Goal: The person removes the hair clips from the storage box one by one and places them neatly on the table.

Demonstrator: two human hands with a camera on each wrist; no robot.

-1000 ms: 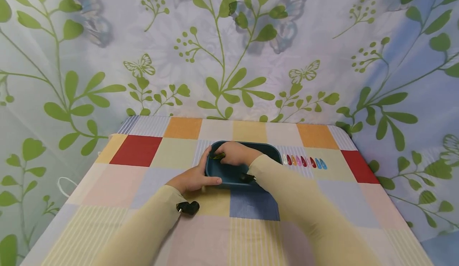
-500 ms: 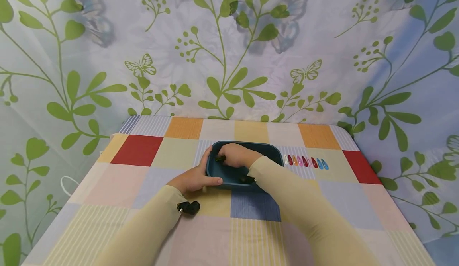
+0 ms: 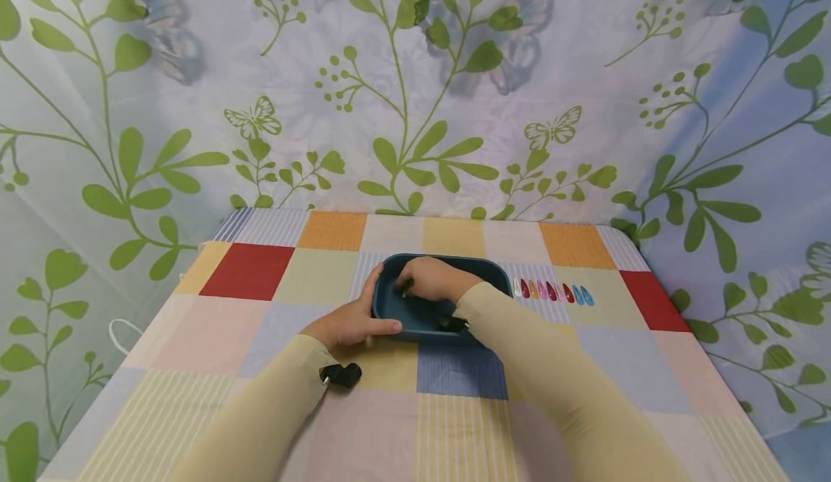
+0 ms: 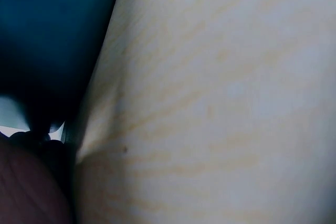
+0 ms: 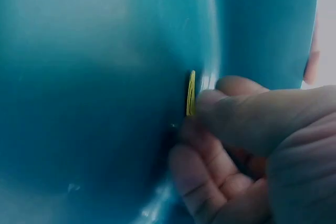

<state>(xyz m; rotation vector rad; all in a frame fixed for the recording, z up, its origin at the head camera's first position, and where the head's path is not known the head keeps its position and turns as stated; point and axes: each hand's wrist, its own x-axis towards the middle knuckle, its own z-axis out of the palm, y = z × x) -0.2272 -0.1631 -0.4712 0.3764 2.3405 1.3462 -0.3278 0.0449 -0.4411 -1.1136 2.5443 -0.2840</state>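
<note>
A teal rectangular plastic bin (image 3: 428,322) sits on the table in the head view. My left hand (image 3: 353,321) rests against its left front corner, fingers straight along the left side and thumb along the front. Inside, near the left end, my right hand (image 3: 433,278) pinches a small yellow snap hair clip (image 5: 191,95) between thumb and fingers. In the right wrist view the clip stands on edge close over the bin's floor. The left wrist view catches the bin's outer wall (image 4: 52,30) and part of my left hand (image 4: 29,187).
Right of the bin, several coloured snap hair clips (image 3: 552,291) lie side by side in a row. A patchwork cloth (image 3: 273,338) covers the table. Behind it hangs a leaf-patterned curtain (image 3: 415,92). A white cord loop (image 3: 123,334) shows past the table's left edge.
My right hand has shifted slightly right inside the bin, and the yellow hair clip has turned from lying sideways to pointing more toward me. My left hand keeps its place.
</note>
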